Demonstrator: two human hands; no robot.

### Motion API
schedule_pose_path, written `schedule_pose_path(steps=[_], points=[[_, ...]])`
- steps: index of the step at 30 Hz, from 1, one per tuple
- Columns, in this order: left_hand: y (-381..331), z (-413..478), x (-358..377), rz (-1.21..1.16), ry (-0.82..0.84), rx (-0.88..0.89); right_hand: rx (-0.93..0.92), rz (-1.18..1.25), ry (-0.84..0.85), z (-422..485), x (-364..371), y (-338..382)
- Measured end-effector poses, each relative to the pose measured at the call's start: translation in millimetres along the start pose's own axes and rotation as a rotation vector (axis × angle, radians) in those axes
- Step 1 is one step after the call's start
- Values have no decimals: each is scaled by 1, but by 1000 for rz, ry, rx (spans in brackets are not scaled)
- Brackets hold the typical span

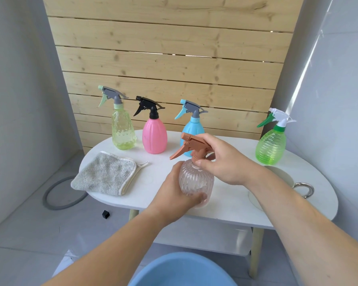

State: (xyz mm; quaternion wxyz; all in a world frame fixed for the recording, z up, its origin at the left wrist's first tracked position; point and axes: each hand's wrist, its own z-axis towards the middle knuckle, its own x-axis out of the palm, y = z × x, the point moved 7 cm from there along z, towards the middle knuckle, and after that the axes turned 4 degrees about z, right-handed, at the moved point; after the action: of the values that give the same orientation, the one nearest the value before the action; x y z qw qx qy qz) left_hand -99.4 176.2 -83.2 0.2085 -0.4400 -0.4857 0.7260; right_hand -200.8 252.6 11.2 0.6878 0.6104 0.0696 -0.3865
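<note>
A clear pinkish ribbed spray bottle (194, 180) with a brown trigger head (191, 146) stands on the white oval table (149, 182), near its front edge. My left hand (174, 195) grips the bottle's body from the left, fingers wrapped round its lower part. My right hand (221, 159) holds the brown spray head at the neck, thumb and fingers curled round the collar. The bottle is upright, its nozzle pointing left.
Behind stand a yellow-green bottle (123, 129), a pink bottle (154, 135), a blue bottle (191, 124) and a green bottle (271, 145). A grey cloth (105, 174) lies at the left. A cup with a metal handle (303, 188) sits at the right. A blue basin (182, 271) is below.
</note>
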Motion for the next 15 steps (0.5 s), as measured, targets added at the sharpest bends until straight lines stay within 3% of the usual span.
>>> schedule_pose_path(steps=[5, 15], points=[[1, 1, -2, -3, -8, 9, -24, 23, -29, 2, -1, 1], [3, 0, 0, 20, -15, 13, -17, -208, -27, 2, 4, 1]])
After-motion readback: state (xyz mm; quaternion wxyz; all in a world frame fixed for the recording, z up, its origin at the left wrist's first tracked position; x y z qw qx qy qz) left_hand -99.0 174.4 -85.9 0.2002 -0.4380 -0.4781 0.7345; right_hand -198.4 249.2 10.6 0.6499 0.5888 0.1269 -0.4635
